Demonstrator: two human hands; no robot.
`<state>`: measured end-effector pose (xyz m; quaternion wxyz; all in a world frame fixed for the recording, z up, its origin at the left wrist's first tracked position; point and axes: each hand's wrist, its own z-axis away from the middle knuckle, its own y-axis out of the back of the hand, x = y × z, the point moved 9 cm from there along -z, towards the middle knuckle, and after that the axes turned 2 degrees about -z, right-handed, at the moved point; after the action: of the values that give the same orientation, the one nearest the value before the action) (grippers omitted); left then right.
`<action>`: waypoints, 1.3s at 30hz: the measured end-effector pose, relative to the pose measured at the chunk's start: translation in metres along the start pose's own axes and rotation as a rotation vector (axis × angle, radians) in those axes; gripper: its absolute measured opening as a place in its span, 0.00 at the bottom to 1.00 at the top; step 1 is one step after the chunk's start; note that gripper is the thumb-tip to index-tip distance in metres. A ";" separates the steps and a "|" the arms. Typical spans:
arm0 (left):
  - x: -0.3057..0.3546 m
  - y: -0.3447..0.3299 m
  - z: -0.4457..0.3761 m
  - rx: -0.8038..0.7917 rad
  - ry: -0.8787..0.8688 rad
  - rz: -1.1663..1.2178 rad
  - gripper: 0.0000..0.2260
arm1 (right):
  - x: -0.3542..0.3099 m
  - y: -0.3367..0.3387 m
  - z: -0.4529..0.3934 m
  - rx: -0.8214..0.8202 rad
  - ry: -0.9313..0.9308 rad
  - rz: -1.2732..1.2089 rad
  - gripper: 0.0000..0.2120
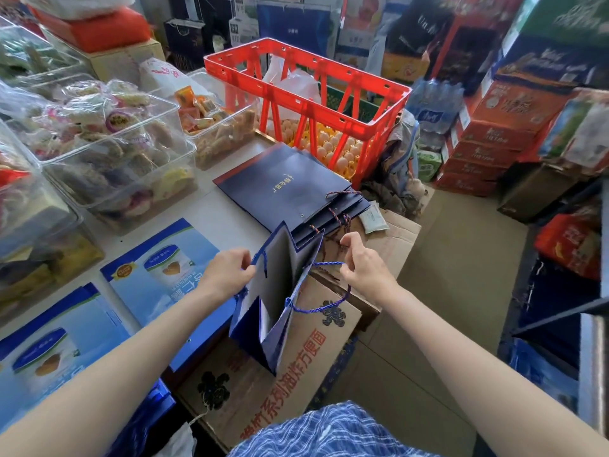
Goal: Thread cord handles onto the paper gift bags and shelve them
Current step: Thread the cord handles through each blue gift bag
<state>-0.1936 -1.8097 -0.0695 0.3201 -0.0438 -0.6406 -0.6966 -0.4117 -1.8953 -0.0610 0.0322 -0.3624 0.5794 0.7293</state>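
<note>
- Worktop: carries the stock and the bag supply within arm's reach of the person standing at its near edge.
- Red crate: stands at the far end of the worktop; holds trays of eggs, with a white plastic bag above them.
- Clear tubs: ranged along the left side; hold wrapped snacks and biscuits.
- Stack of flat bags: dark blue, lying flat beyond the hands; twisted cords show at its near edge.
- Gift bag: held upright and spread open between both hands, above a cardboard box, probably so the holes are reachable.
- Left hand: grip pinches the bag's left rim.
- Right hand: grip pinches the blue cord, which loops to a knot at the right wall.
</note>
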 end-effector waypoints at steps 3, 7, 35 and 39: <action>-0.006 0.003 -0.004 0.011 0.017 0.000 0.06 | 0.005 0.002 -0.002 -0.028 -0.018 0.079 0.12; -0.013 0.004 -0.003 -0.016 0.017 0.049 0.06 | -0.001 -0.006 -0.003 -0.165 0.007 0.098 0.12; 0.037 -0.011 0.033 -0.155 -0.198 0.129 0.11 | -0.074 -0.034 0.004 -0.122 0.042 0.157 0.10; 0.044 -0.034 0.035 -0.432 -0.246 0.181 0.09 | -0.053 -0.029 0.013 -0.262 -0.013 0.197 0.09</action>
<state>-0.2581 -1.7958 -0.0723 0.2840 -0.2528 -0.5047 -0.7750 -0.3659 -1.8546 -0.0543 -0.0831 -0.3001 0.5118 0.8007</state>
